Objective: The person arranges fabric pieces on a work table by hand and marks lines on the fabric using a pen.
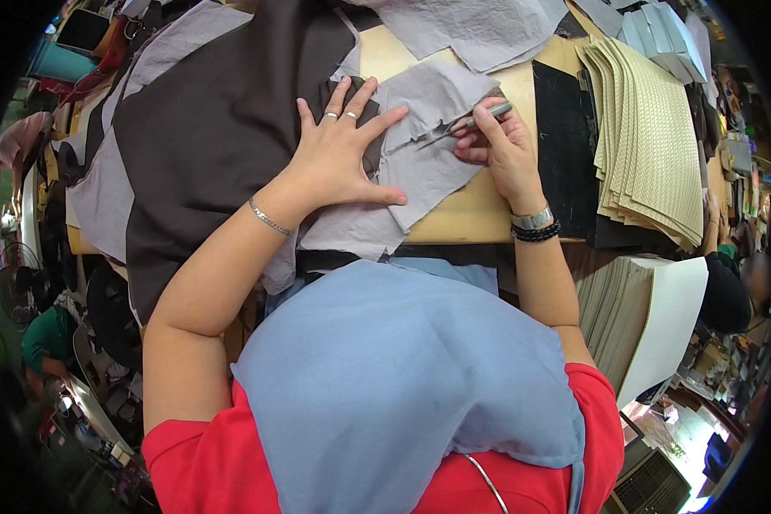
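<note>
My left hand [343, 150] lies with its fingers spread on a grey cloth [437, 184] and the edge of dark brown fabric [206, 137]. It holds nothing. In my right hand [501, 150] is a slim metal pen-like tool [491, 111], gripped between thumb and fingers. Its thin tip points left, over a dark, ragged line across the grey cloth. Whether the tip touches the cloth is too small to tell. The dark brown fabric spreads to the left, under my left forearm.
Textured cream sheets [651, 128] are stacked at the right, beside a black panel [564, 146]. More grey cloth [480, 30] lies at the back. A thick stack of boards [625, 308] stands at the lower right. Other people [47, 343] are at both sides.
</note>
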The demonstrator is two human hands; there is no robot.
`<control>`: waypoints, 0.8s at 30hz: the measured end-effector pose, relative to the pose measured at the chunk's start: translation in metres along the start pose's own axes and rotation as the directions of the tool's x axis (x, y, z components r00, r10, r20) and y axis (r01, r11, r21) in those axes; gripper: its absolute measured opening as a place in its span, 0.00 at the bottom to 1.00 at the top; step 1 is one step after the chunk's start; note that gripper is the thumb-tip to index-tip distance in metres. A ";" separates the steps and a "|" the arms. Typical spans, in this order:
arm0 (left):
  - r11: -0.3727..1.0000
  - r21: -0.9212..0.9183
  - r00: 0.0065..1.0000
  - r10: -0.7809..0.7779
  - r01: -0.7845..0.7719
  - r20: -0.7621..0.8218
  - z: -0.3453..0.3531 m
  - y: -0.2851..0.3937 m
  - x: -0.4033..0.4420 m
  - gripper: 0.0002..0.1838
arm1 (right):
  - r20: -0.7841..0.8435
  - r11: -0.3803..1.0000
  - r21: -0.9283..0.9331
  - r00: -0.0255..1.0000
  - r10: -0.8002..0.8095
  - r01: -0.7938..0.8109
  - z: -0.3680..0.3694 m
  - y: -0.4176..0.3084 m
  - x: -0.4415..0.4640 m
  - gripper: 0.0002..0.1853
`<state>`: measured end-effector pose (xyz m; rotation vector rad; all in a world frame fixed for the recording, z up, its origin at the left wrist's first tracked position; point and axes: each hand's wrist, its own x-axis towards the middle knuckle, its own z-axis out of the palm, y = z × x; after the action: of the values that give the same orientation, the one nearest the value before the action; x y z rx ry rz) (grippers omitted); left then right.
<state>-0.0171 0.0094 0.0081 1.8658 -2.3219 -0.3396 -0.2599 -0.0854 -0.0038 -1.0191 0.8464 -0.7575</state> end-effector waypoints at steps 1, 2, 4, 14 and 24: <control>1.000 0.000 1.000 -0.002 0.002 0.001 0.000 0.000 0.000 0.60 | 0.038 0.998 0.056 0.999 0.019 -0.021 0.000 -0.001 -0.001 0.08; 1.000 0.001 1.000 -0.004 0.004 0.003 -0.001 0.000 0.000 0.60 | 0.076 0.993 0.111 0.997 0.034 -0.042 0.000 -0.002 -0.002 0.07; 1.000 -0.007 1.000 -0.007 0.007 0.003 0.000 0.000 0.000 0.60 | 0.162 0.961 0.268 0.987 0.017 -0.061 -0.007 -0.003 -0.005 0.07; 0.998 -0.062 1.000 0.005 -0.006 -0.027 0.001 -0.001 0.001 0.59 | -0.001 0.708 0.671 0.955 -0.297 0.221 -0.048 -0.051 -0.027 0.12; 0.998 -0.051 0.998 0.043 -0.045 -0.037 -0.001 0.004 -0.006 0.55 | -0.073 0.885 -0.193 0.893 -0.444 0.424 0.009 -0.003 -0.037 0.09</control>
<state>-0.0193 0.0155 0.0107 1.7802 -2.3041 -0.3542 -0.2695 -0.0516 0.0105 -1.3563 0.7995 -1.1490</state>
